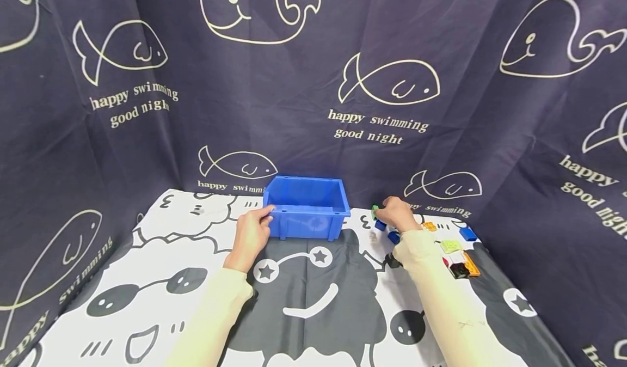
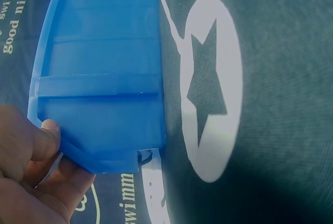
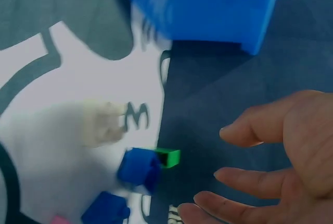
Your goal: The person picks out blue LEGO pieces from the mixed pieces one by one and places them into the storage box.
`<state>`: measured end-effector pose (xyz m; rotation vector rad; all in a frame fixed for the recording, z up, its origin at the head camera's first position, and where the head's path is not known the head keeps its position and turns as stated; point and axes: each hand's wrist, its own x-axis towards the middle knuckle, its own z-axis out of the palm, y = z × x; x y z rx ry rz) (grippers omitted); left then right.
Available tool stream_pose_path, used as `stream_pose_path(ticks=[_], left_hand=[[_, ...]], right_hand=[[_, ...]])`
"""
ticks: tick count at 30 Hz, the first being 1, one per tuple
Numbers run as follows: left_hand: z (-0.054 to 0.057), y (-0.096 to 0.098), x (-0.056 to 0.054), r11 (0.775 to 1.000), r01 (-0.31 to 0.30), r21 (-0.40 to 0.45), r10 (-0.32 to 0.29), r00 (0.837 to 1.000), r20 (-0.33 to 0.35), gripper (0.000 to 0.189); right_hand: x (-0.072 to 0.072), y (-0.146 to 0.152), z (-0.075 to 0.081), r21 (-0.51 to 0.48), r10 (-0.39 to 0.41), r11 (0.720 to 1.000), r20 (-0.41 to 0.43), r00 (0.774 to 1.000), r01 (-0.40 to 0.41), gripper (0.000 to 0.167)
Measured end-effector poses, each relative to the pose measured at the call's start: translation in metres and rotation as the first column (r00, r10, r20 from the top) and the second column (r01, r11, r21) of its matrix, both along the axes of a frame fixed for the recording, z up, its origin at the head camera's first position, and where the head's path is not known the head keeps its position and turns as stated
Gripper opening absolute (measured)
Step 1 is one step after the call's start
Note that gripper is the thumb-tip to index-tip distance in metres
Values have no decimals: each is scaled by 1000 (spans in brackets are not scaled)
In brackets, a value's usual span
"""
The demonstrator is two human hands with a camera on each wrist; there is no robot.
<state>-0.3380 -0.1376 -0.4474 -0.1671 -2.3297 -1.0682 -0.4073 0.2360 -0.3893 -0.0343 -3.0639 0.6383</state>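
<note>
While left hand point(image 1: 253, 233) pinches the bin point(image 1: 306, 211), I see right hand point(image 1: 398, 214), fingers spread, just right of the green block point(image 3: 174, 158).

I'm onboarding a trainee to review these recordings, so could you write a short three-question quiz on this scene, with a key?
1. Where does the left hand hold the blue bin?
A) At the right end of its near side
B) At the left end of its near side
C) From underneath

2. True or false: in the right wrist view, there is a visible gap between the right hand and the green block.

3. Fill in the word: in the head view, the loose blocks lie to the ____ of the blue bin.

Key: 1. B; 2. True; 3. right
</note>
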Motion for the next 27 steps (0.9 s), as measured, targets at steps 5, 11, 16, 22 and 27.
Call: stream_pose_path(ticks=[5, 11, 16, 22, 27], left_hand=[[2, 0, -1, 1000, 6, 0, -6, 1000, 26, 31], [1, 0, 0, 1000, 8, 5, -8, 1000, 21, 31], [-2, -1, 0, 1000, 2, 5, -2, 1000, -6, 31], [-4, -1, -1, 1000, -3, 0, 3, 1000, -20, 30], [-4, -2, -3, 1000, -2, -4, 2, 1000, -25, 31]], right_hand=[[-9, 6, -15, 8, -3, 1000, -27, 1000, 4, 29], [-25, 14, -35, 58, 0, 998, -47, 999, 2, 24], [-32, 16, -47, 74, -32, 997, 3, 999, 31, 24], [-33, 12, -54, 71, -64, 996, 62, 996, 60, 24], [-39, 13, -59, 94, -44, 995, 36, 998, 40, 25]])
